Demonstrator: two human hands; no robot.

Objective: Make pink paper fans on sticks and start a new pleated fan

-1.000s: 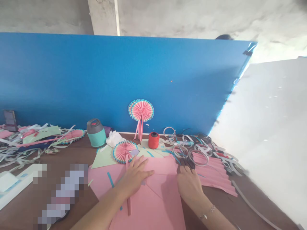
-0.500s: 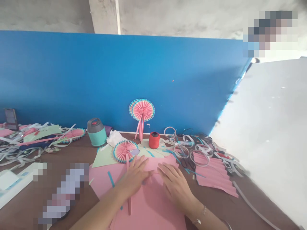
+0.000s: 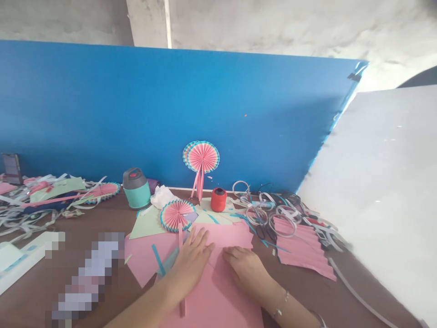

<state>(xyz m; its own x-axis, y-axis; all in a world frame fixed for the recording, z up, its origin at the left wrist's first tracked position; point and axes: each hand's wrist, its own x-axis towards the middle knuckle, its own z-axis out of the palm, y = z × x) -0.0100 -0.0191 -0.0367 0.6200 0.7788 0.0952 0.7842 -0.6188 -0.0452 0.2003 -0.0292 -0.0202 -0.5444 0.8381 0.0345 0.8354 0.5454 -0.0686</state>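
My left hand lies on a sheet of pink paper, fingers spread and pointing away from me. On the right of the same sheet my right hand has its fingers bent and drawn together at the paper; its thumb is hidden. A crease runs across the sheet between the two hands. Just beyond my left hand rests a round pleated paper fan, pink with a blue edge. Its pink handle strip passes under my left wrist. A blue paper strip lies left of that wrist.
A red thread spool and a second paper fan stand at the back, before a blue partition. A teal lidded container is left of them. Pleated pink paper and tangled white strips lie right.
My right hand's fingers have bent and drawn together where they lay stretched out before. My left hand has moved slightly nearer to me. A pale blue-green piece now shows beside my left forearm.
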